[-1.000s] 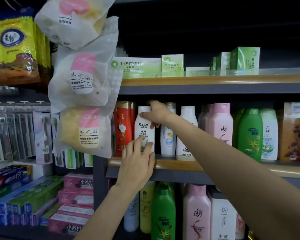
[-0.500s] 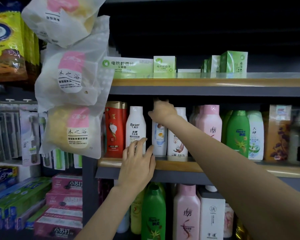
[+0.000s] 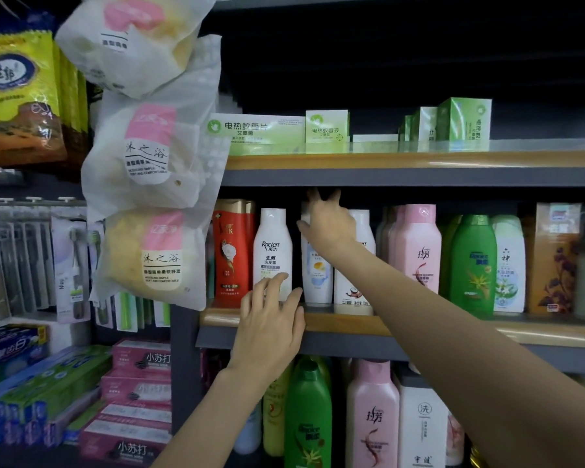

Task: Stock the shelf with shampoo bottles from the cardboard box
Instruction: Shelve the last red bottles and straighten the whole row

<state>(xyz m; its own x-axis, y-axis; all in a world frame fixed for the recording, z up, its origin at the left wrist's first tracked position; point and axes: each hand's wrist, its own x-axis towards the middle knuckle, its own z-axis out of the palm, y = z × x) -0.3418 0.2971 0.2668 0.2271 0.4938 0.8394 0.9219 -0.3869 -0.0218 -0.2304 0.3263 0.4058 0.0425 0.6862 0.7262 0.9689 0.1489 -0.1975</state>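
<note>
Reaching right hand (image 3: 328,224) now deeper

"Raclen" reads on the tall white plastic shampoo bottle (image 3: 272,249), just above the left hand's fingers (image 3: 273,284); pink cardboard boxes (image 3: 142,361) below-left say "小苏打".

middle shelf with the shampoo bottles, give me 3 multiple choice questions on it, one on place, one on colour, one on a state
1. What stands directly left of the white Raclen bottle?
A. a red bottle
B. a green bottle
C. a pink bottle

2. What colour is the bottle right of the pink bottle?
A. blue
B. green
C. black

3. Where is the right hand?
A. hanging below the shelf
B. on the top shelf's boxes
C. at the top of a white bottle in the row

Answers:
1. A: the red bottle stands at the row's left end, next to the Raclen one.
2. B: the green bottle stands there.
3. C: it covers the cap of the white bottle beside the Raclen one.
</note>
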